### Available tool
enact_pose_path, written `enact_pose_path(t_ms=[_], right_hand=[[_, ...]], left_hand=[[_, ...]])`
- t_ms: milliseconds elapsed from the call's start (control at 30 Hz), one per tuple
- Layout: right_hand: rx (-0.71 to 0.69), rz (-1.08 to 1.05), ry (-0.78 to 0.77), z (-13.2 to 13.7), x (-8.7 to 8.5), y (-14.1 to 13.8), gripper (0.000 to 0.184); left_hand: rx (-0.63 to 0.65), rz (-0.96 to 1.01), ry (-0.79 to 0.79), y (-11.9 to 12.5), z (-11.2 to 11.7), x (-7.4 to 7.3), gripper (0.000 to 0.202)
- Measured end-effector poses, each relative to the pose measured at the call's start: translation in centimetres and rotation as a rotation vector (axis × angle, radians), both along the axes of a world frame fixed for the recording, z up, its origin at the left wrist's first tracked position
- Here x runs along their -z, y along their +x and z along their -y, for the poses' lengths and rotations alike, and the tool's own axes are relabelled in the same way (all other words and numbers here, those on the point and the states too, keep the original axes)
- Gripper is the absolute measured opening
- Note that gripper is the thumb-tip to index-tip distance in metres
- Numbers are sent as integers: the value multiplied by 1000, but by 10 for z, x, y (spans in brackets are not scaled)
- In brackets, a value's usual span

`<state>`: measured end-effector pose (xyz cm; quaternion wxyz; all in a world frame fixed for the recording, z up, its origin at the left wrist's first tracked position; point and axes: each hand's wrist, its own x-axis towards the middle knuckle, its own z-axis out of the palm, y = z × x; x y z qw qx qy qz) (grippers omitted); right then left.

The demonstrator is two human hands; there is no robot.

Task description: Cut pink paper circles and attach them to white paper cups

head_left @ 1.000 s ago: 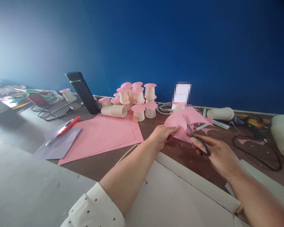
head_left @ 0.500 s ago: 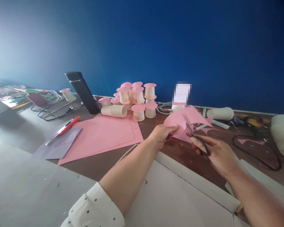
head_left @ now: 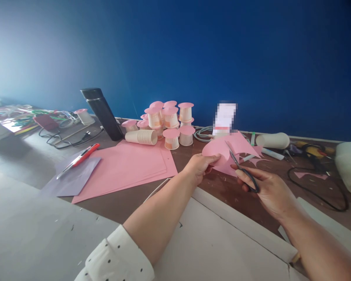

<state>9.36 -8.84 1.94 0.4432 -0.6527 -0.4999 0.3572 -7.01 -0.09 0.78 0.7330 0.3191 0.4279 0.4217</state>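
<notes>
My left hand (head_left: 202, 166) pinches a piece of pink paper (head_left: 215, 149) between thumb and fingers, above the brown table. Its left side has a rounded cut edge. In my right hand (head_left: 265, 187) is a pair of scissors (head_left: 247, 176) with dark handles, fingers closed round the loops. The scissor blades lie across the paper, just right of my left thumb. More of the pink sheet extends to the right of the blades, beside jagged pink scraps (head_left: 256, 160).
Paper cups topped with pink discs (head_left: 171, 134) stand grouped at the back, near a lying cup stack (head_left: 142, 137). Pink sheets (head_left: 128, 164), a red cutter (head_left: 82, 156) and a black flask (head_left: 102, 115) are leftward. Rightward lie a cup (head_left: 272, 140) and a black cable (head_left: 316, 203).
Very little differs. Both hands, the paper and the scissors keep nearly the same place; the whole view has shifted only slightly.
</notes>
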Motion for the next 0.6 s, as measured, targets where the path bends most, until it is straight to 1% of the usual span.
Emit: enact_pose_path(t_ms=[100, 233, 333, 433, 600], right_hand=[[0, -5, -6, -1, 3, 2, 43], [-16, 11, -12, -2, 8, 5, 45], [-10, -27, -21, -3, 11, 7, 48], [4, -49, -39, -4, 12, 7, 50], [-8, 6, -45, -3, 10, 6, 53]], left_hand=[[-5, 8, -2, 0, 0, 1, 37], [-9, 14, -7, 1, -2, 3, 38], [-10, 11, -2, 1, -3, 5, 38], [-22, 15, -2, 2, -3, 6, 36], [-58, 63, -36, 2, -3, 5, 34]])
